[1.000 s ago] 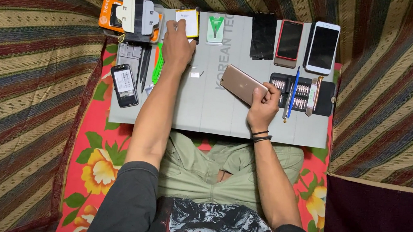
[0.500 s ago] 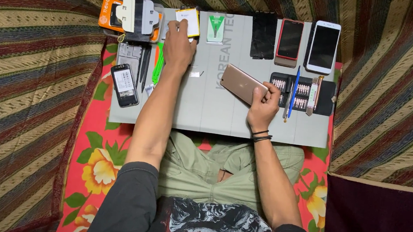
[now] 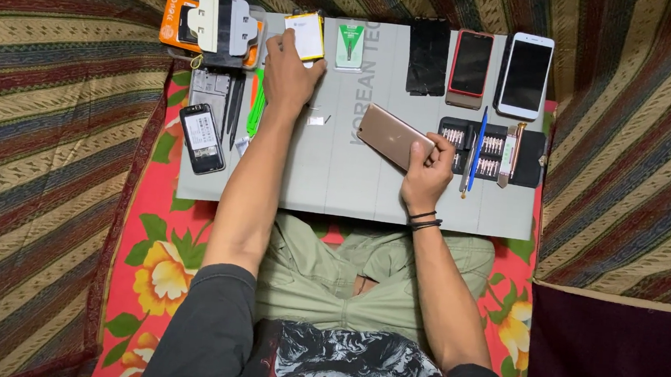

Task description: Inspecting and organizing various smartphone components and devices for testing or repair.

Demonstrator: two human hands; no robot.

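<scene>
Striped woven cloth in brown, red and green covers the floor on both sides, and a red blanket with yellow flowers (image 3: pixel 154 278) lies under the seated person. Across their lap rests a grey work mat (image 3: pixel 336 180) with pale lettering down its middle.

At the mat's far edge the left hand (image 3: pixel 287 77) reaches forward, its fingertips touching a flat yellow-and-white battery pack (image 3: pixel 305 36); whether the fingers actually pinch the pack cannot be told. The right hand (image 3: pixel 426 176) has its grip closed on the lower end of a rose-gold phone (image 3: pixel 391 135). That phone lies face down and tilted, its smooth metallic back up, near the mat's centre and just left of a black tray of screwdriver bits (image 3: pixel 489 142). A blue pen-like tool (image 3: pixel 479 144) lies across the tray.

Along the far edge to the right sit a black screen panel (image 3: pixel 428 56), a phone with a red frame (image 3: pixel 471 66) and a white phone (image 3: pixel 525 74). On the left side a small black phone (image 3: pixel 201 138) lies on the mat, with dark tweezers (image 3: pixel 235 109) and a green pry tool (image 3: pixel 258 107) between it and the left hand. An orange box (image 3: pixel 174 28) with a white clamp-like fixture (image 3: pixel 222 24) sits at the far left corner. Black bands circle the right wrist.
</scene>
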